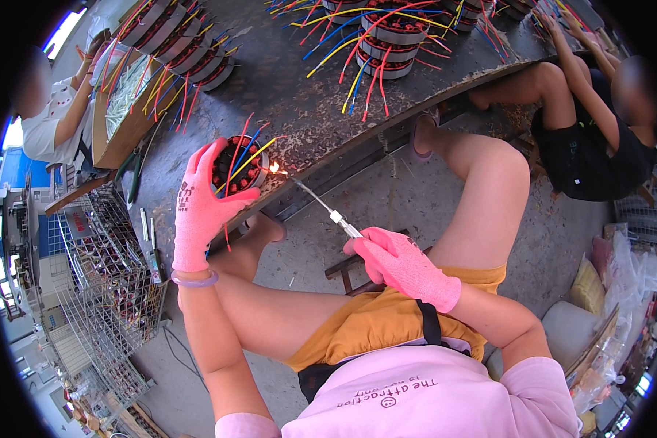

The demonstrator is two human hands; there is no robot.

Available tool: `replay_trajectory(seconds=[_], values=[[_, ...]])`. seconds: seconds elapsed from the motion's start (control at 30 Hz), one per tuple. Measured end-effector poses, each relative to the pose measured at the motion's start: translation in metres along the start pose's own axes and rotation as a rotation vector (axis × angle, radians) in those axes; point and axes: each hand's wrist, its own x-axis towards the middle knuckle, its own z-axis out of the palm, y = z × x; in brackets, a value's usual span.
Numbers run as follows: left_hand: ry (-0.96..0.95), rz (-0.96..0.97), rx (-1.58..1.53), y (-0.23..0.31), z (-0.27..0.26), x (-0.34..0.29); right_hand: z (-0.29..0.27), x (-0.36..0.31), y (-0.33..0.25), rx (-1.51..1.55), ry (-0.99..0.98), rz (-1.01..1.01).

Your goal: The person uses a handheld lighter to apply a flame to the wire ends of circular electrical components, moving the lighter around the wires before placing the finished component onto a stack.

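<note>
My left hand [201,197], in a pink glove, is closed around a motor stator [252,175] at the table's near edge. Red, blue and yellow wires stick out of the stator. The thumb is on its near side and the fingers are on its left. A slim long-necked lighter [342,222] is gripped in my right hand [405,266], also pink-gloved, above my lap. From its thin metal neck a small flame [276,168] burns right beside the stator. Whether the flame touches a wire, I cannot tell.
Stacked stators [390,55] stand across the dark worn table [285,95], with another stack [179,44] at left. A cardboard box [117,142] holds thin white tubes near dark-handled pliers [133,177]. Wire baskets [98,292] stand left. One co-worker [58,120] sits left, another [598,139] right.
</note>
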Motion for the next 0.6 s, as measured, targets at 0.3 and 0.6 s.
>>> replay_trajectory(seconds=[0.3, 0.6], values=[[0.006, 0.007, 0.016, -0.0019, 0.0009, -0.0001, 0.0, 0.0003, 0.0006, -0.001, 0.004, -0.004], [0.005, 0.008, 0.0, -0.0021, 0.0014, -0.0002, -0.0009, -0.0005, 0.0008, 0.014, 0.003, 0.011]])
